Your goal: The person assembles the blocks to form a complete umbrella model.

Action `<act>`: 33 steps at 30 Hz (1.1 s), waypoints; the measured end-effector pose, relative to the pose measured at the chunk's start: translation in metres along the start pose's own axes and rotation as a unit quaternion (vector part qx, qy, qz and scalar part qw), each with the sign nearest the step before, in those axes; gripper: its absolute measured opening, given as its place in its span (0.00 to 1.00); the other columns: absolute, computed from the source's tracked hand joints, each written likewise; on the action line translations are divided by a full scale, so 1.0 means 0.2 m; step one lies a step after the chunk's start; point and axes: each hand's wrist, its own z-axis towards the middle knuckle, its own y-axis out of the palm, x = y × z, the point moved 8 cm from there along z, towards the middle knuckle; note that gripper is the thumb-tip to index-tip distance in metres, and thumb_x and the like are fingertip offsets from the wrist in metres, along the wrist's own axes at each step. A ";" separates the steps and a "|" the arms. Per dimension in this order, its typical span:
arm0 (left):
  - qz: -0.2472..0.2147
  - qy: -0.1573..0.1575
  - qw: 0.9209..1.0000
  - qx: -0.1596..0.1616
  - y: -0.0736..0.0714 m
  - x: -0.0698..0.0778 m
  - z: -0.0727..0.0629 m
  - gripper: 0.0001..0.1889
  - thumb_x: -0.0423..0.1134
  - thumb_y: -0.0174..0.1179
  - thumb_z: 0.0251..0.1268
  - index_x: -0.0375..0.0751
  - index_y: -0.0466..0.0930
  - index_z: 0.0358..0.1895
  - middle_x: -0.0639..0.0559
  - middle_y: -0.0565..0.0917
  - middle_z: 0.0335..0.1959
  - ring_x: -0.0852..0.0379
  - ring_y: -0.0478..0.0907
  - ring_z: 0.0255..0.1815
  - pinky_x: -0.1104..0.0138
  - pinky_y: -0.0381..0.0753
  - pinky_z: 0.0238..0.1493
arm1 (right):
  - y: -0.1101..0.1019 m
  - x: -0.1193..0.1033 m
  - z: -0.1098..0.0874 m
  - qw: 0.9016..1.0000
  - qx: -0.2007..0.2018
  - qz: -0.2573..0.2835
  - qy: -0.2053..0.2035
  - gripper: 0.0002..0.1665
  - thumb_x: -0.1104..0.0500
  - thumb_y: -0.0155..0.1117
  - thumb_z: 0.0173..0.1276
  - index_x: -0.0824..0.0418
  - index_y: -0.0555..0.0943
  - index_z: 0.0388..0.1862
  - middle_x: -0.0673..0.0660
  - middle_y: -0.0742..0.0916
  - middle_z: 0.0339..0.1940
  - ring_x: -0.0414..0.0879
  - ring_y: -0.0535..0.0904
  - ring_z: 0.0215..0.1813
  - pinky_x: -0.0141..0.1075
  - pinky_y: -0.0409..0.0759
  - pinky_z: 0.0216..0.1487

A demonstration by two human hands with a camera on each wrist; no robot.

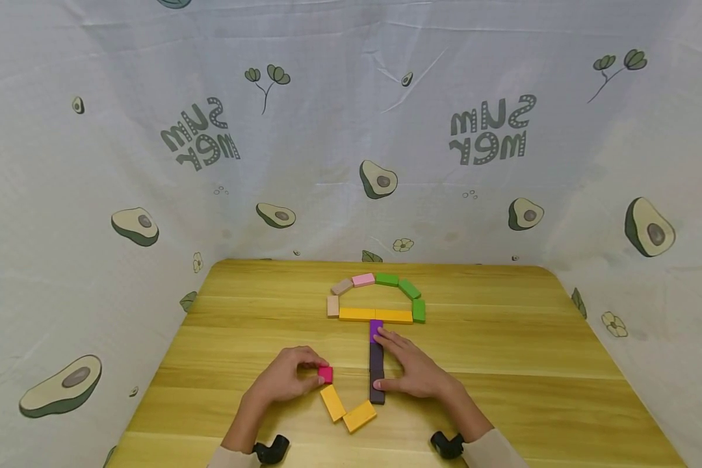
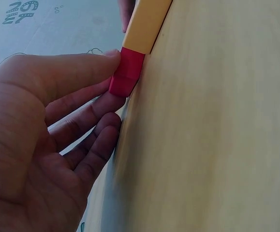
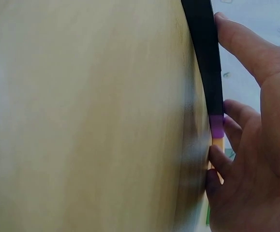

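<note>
My left hand [image 1: 289,375] pinches a small red block [image 1: 325,375] between thumb and fingers, right at the upper end of a yellow block [image 1: 333,403]. In the left wrist view the red block [image 2: 127,72] lines up against that yellow block [image 2: 147,24]. A second yellow block [image 1: 360,416] slants beside the first, forming a curve. My right hand [image 1: 416,370] lies spread over a straight column: its fingertips touch the purple block [image 1: 376,324] and its thumb rests on the lower black block [image 1: 377,394]. Another black block [image 1: 376,356] sits between them.
Above the column, two yellow blocks [image 1: 357,314] form a bar. Green blocks [image 1: 409,288], a pink block [image 1: 363,280] and tan blocks [image 1: 333,306] arch over it. Everything lies on a wooden table [image 1: 503,338], with a printed cloth [image 1: 327,143] hanging behind and at the sides.
</note>
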 end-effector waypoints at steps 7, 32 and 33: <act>0.006 0.007 1.000 -0.002 -0.01 0.01 0.00 0.11 0.41 0.71 0.64 0.52 0.90 0.49 0.64 0.88 0.43 0.65 0.83 0.46 0.65 0.83 0.52 | 0.00 0.00 0.00 1.000 0.000 -0.001 0.001 0.57 0.31 0.70 0.63 0.50 0.60 0.84 0.54 0.60 0.86 0.64 0.54 0.84 0.68 0.59 0.77; 0.004 0.003 1.000 -0.008 0.00 0.00 0.00 0.10 0.44 0.71 0.65 0.54 0.90 0.49 0.65 0.87 0.43 0.65 0.82 0.46 0.64 0.83 0.52 | 0.01 0.01 0.00 1.000 -0.002 -0.002 0.005 0.58 0.29 0.69 0.63 0.48 0.58 0.85 0.53 0.59 0.86 0.63 0.53 0.85 0.68 0.59 0.77; 0.004 0.002 1.000 -0.008 0.00 0.00 0.00 0.10 0.44 0.71 0.65 0.54 0.90 0.49 0.65 0.87 0.43 0.65 0.82 0.46 0.64 0.83 0.52 | 0.01 0.01 0.01 1.000 -0.003 -0.001 0.005 0.58 0.29 0.69 0.63 0.48 0.58 0.85 0.53 0.59 0.86 0.63 0.53 0.85 0.68 0.58 0.77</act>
